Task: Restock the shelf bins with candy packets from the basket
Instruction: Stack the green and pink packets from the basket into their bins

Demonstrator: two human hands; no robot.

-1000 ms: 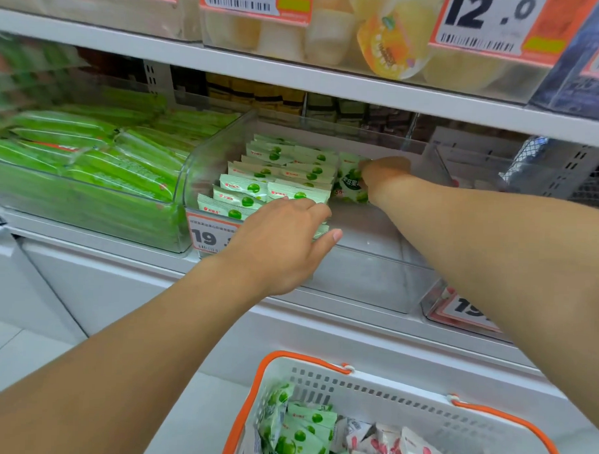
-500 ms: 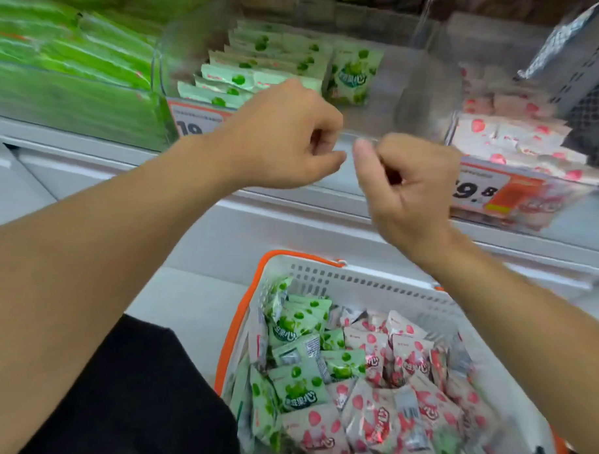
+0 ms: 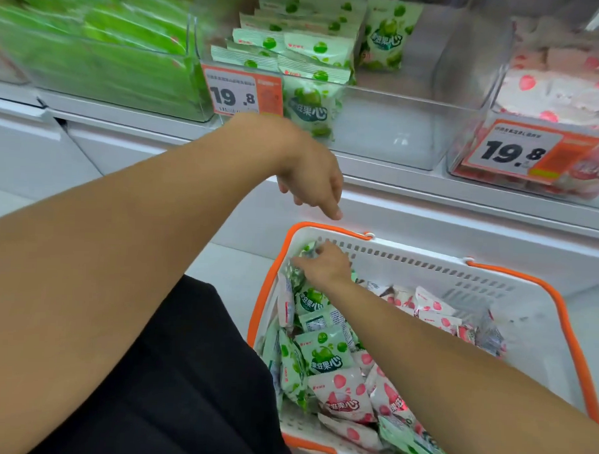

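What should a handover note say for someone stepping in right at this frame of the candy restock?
Right hand: down in the basket, fingers closing on a green packet at its far left corner; grip not confirmed.
Left hand: empty, hanging above the basket rim.
Middle bin: green packets fill only its left side; right side bare.
Pink bin: partly stocked.
Left to do: many green and pink packets remain in the basket.
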